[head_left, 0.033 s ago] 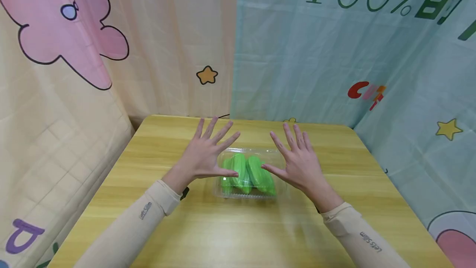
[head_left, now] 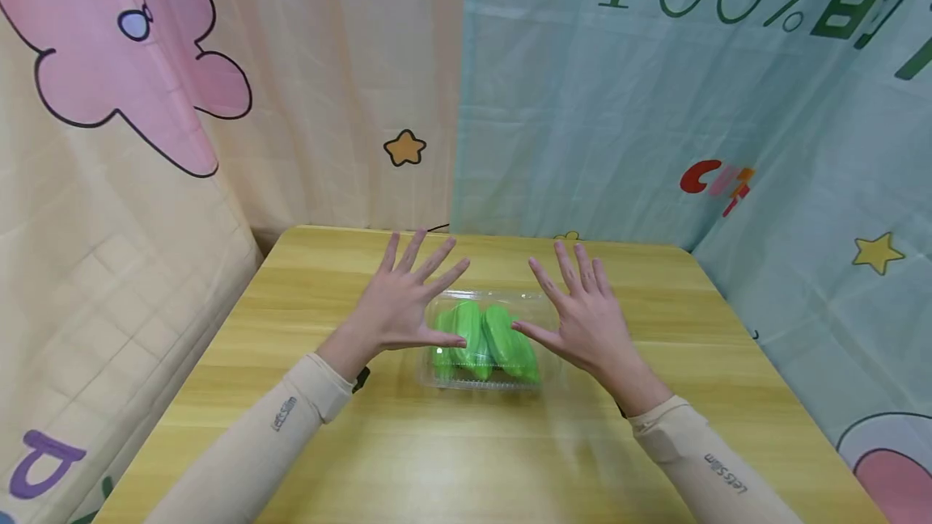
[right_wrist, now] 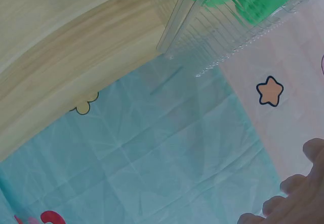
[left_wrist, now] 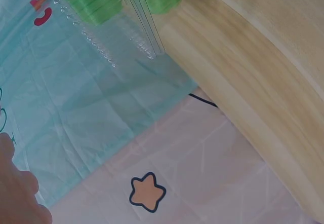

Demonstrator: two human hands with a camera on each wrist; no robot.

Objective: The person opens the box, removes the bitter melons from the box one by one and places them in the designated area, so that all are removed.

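A clear plastic clamshell box [head_left: 480,384] stands on the table with several long green vegetable-like pieces [head_left: 502,338] inside; their exact kind is unclear. In the wrist views, the two rims of the box [left_wrist: 146,24] lie close together. My left hand [head_left: 393,306] hovers at the box's left side, fingers spread and thumb in front of it in the head view. On the right side my right hand [head_left: 591,326] is held likewise, thumb pointing inward. Neither hand holds anything. Only some fingers of the right hand [right_wrist: 298,198] show in its wrist view.
The wooden table [head_left: 466,459] spreads out under both forearms. Printed curtains hang behind it and along both sides, beige on the left [head_left: 328,103] and blue on the right [head_left: 582,128].
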